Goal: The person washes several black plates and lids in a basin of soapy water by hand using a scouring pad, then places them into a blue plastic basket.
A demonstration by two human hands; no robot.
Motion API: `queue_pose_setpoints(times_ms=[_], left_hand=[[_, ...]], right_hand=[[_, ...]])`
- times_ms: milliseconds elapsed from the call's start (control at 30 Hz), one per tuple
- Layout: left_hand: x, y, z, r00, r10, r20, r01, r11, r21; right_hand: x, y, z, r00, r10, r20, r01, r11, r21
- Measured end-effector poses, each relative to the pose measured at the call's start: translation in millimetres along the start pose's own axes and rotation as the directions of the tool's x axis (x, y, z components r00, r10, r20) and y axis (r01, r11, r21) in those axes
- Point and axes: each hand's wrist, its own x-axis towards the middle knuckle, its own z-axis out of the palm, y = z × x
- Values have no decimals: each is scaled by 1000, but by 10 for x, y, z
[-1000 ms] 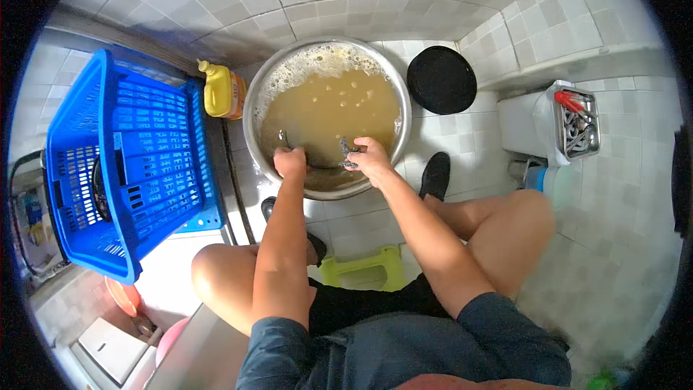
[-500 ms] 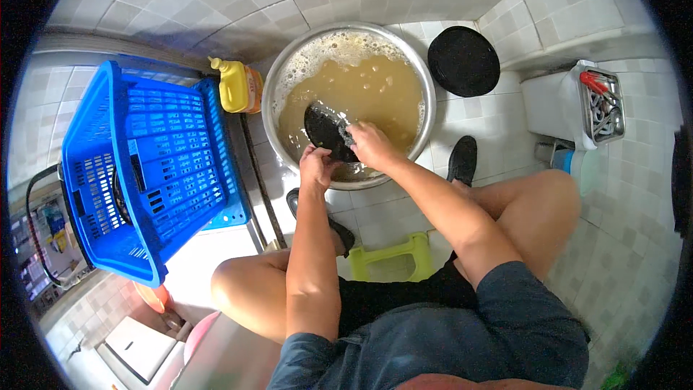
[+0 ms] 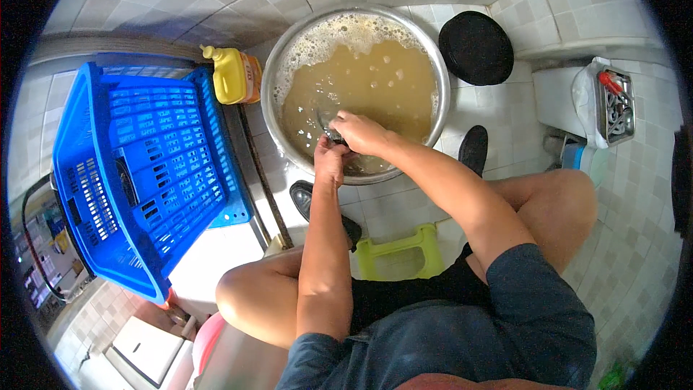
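A wide metal basin (image 3: 442,105) holds cloudy yellowish-brown water (image 3: 354,90) with white foam (image 3: 346,29) along its far side. At its near side, my left hand (image 3: 330,160) is closed on the near edge of a black plate (image 3: 338,142), most of which is hidden by the murky water and my hands. My right hand (image 3: 359,133) is bent over the plate, its fingers closed and pressed down at the water's surface. It grips a grey scrubber (image 3: 333,132), only a little of which shows beneath the fingers.
Left of the basin stand a yellow jug (image 3: 231,76) and a large blue plastic basket (image 3: 170,144). Round black plates (image 3: 476,48) lie on the tiled floor to the right. Farther right is a metal tray of utensils (image 3: 619,105). A green stool (image 3: 401,253) is below me.
The black plate, earlier tilted up with its face showing, has gone down into the water. My right hand has moved left and closer to my left hand. The whole view has shifted slightly.
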Motion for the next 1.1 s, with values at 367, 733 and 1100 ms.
queue_pose_setpoints(times_ms=[367, 733, 1100], left_hand=[[-194, 120, 214, 998, -57, -28, 58, 998, 27], [-31, 0, 27, 993, -84, 88, 111, 919, -377], [-169, 101, 211, 998, -18, 66, 28, 986, -161]], right_hand=[[541, 111, 9, 896, 245, -370, -295, 952, -84], [-91, 91, -9, 995, -103, 9, 103, 993, -58], [-547, 333, -129, 996, 94, 0, -84, 888, -453]])
